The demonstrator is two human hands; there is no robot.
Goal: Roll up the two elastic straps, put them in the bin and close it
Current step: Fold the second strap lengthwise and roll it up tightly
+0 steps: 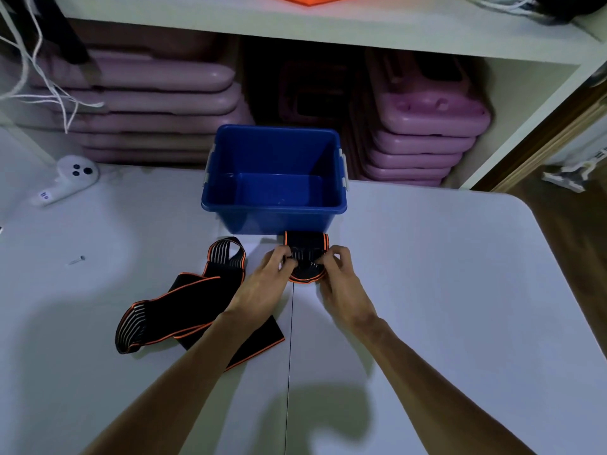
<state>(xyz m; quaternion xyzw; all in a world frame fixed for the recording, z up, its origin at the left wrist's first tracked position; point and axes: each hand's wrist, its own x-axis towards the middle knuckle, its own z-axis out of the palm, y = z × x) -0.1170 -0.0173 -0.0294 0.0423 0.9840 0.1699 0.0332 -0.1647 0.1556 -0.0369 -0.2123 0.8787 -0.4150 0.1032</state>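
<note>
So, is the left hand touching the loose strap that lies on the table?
Cannot tell. In the head view the left hand grips the rolled strap; its forearm passes over the loose strap, hiding any contact or gap there.

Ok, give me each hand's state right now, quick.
Left hand: fingers closed on the partly rolled strap, at its left side.
Right hand: fingers closed on the same strap, at its right side.

Two bare forearms reach in from the bottom edge, with no sleeves, watch or bracelet on them. The left hand [266, 284] and right hand [341, 280] wear no gloves or rings; the fingers are slender.
</note>
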